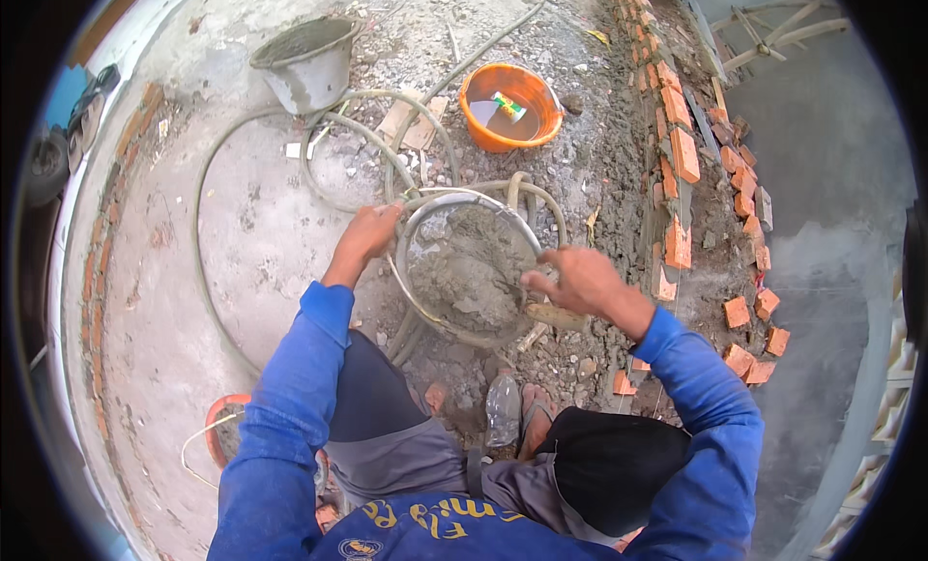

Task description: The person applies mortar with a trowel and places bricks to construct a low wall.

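A round bucket (410,288) of wet grey mortar (469,271) stands in front of me, a thin pale wire handle lying along its rim. My left hand (373,236) is closed at the bucket's upper left rim. Across from it, my right hand (586,287) has its fingers curled at the right rim, with the fingertips partly hidden. Just below that hand, a wooden tool handle (555,316) rests by the rim, apparently not held. The tool's other end is not visible, perhaps sunk in the mortar.
Hose (200,223) loops around the bucket. Beyond are a grey mortar bucket (314,78) and an orange bucket (527,143) of murky water with a small packet. Bricks (680,153) line the right side. A plastic bottle (503,406) stands by my foot; a reddish bucket (215,435) is left.
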Action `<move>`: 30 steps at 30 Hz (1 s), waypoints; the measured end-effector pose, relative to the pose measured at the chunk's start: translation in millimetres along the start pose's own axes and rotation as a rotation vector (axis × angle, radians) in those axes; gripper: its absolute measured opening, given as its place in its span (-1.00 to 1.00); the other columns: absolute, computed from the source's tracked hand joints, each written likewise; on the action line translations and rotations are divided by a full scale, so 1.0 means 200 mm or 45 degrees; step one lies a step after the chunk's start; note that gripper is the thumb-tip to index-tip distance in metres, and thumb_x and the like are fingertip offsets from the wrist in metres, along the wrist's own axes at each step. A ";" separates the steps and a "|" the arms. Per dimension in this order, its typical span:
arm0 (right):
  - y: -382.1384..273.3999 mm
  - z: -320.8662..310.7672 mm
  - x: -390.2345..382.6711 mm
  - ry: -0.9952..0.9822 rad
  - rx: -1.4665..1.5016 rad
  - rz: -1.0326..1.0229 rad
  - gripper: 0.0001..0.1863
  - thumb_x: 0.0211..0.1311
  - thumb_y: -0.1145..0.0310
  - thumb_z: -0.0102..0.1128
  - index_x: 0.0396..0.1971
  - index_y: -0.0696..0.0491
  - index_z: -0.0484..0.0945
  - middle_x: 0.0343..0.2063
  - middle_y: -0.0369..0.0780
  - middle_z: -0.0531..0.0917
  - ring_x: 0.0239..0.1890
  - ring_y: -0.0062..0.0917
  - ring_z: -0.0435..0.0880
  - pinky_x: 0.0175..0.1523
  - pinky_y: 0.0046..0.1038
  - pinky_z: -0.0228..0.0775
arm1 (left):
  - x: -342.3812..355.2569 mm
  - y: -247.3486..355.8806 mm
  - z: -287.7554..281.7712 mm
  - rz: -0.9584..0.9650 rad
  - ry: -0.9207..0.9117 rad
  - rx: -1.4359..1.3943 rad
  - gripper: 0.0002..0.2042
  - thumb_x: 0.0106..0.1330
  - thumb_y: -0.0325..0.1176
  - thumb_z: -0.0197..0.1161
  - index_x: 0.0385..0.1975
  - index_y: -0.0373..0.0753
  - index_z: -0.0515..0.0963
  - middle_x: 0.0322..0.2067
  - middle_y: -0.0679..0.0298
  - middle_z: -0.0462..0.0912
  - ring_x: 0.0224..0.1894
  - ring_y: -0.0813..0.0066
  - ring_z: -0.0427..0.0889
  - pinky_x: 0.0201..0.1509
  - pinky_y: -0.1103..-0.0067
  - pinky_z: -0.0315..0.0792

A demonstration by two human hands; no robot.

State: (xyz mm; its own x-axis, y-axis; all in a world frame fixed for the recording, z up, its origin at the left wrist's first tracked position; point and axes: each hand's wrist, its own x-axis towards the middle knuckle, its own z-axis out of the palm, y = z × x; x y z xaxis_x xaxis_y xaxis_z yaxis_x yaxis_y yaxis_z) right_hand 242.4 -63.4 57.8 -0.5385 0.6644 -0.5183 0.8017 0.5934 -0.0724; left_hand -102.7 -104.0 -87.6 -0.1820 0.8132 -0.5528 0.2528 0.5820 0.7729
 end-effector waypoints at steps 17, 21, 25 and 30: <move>0.59 0.83 -0.54 0.476 1.322 0.409 -0.38 0.47 -0.12 0.17 0.21 0.11 0.60 0.08 0.04 0.71 0.13 -0.13 0.70 0.23 -0.18 0.48 | 1.20 0.44 0.18 -0.221 0.002 -0.863 0.06 0.34 0.13 0.40 0.61 -0.31 -0.10 0.52 -0.33 0.03 0.28 -0.29 0.50 0.24 0.06 0.54; 0.51 1.14 -0.66 0.224 1.533 0.503 -0.42 0.46 -0.12 0.17 0.19 0.07 0.62 0.06 0.05 0.72 0.12 -0.12 0.71 0.20 -0.18 0.49 | 1.28 0.58 0.45 0.050 -0.079 -0.878 -0.21 0.39 -0.10 0.38 0.47 -0.39 0.19 0.42 -0.18 0.22 0.32 -0.29 0.41 0.18 -0.04 0.62; 0.51 1.19 -0.72 0.045 1.534 0.582 -0.44 0.46 -0.11 0.17 0.19 0.02 0.62 -0.01 0.04 0.74 0.08 -0.09 0.73 0.18 -0.17 0.51 | 1.48 0.51 0.44 0.292 -0.116 -0.945 -0.55 0.40 -0.26 0.30 0.19 -0.37 0.45 0.12 0.02 0.48 0.17 -0.06 0.55 0.07 0.05 0.71; 0.57 1.28 -0.75 0.171 1.449 0.620 -0.46 0.45 -0.10 0.17 0.22 -0.04 0.61 -0.05 0.03 0.76 0.03 -0.08 0.75 0.15 -0.16 0.52 | 1.53 0.48 0.65 0.288 0.030 -1.150 -0.69 0.39 -0.46 0.18 0.08 -0.37 0.41 0.02 0.01 0.54 0.03 0.05 0.67 0.01 0.15 0.77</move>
State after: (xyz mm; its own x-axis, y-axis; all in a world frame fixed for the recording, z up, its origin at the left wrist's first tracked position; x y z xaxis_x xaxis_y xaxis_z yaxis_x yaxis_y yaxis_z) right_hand 480.8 -212.1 -90.7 -0.0911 0.7854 -0.6122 0.6584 -0.4137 -0.6287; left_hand -10.7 199.9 -223.4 -0.2408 0.9012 -0.3605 -0.5490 0.1798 0.8162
